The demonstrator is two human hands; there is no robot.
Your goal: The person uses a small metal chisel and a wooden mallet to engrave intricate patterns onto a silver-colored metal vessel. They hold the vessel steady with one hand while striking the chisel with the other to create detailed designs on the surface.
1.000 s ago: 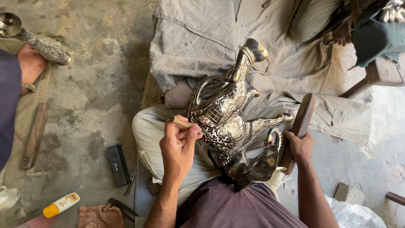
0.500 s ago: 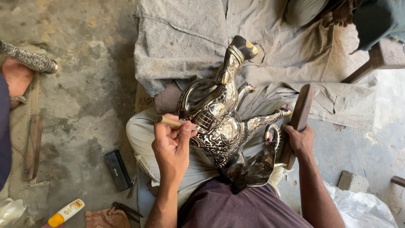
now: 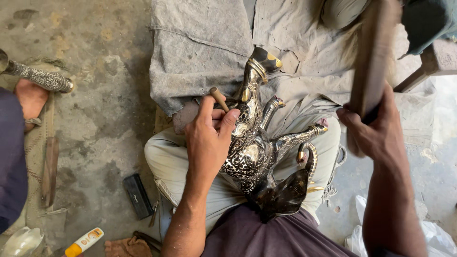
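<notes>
Ornate metal pitcher (image 3: 254,143) sits on the person's lap, spout end pointing away. Left hand (image 3: 209,138) rests against the pitcher, fingers pinched around a small punch (image 3: 219,98). Right hand (image 3: 369,131), gripping a wooden mallet (image 3: 373,57), has swung way up from beside the pitcher's handle.

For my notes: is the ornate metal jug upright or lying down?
Lying down. The ornate metal jug rests on its side across the person's lap, neck pointing away, base toward the body.
</notes>
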